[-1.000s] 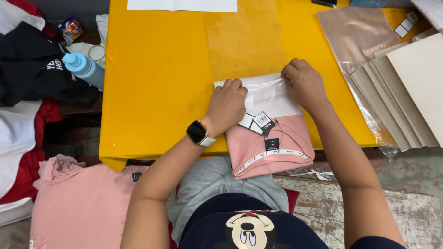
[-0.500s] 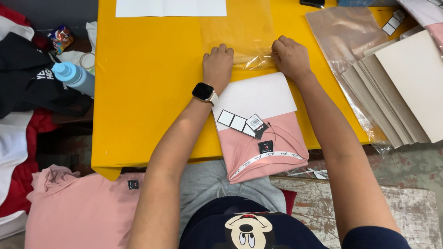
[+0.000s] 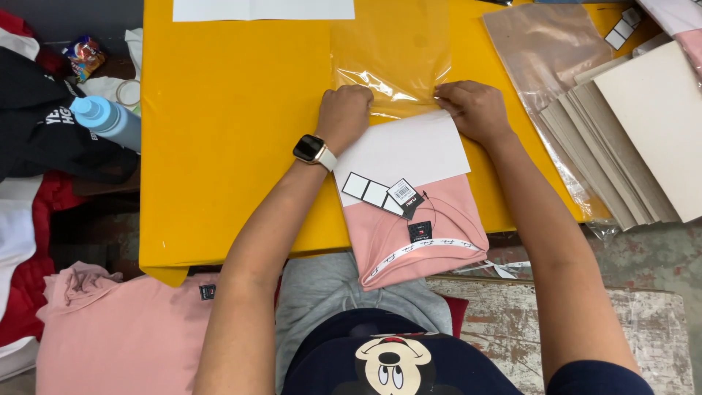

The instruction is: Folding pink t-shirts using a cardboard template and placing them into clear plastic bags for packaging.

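**Folded pink shirt at the mouth of a clear bag**

The folded pink T-shirt, white card on top, lies on the yellow table, just below the clear plastic bag. Left hand and right hand pinch the bag's mouth, fingers curled tight. The shirt looks soft and light, the film slippery; the bag's edges seem the best hold.

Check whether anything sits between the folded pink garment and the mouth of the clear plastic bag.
Nothing visible does. The left hand and right hand hold the clear plastic bag at the folded pink garment's white top edge.
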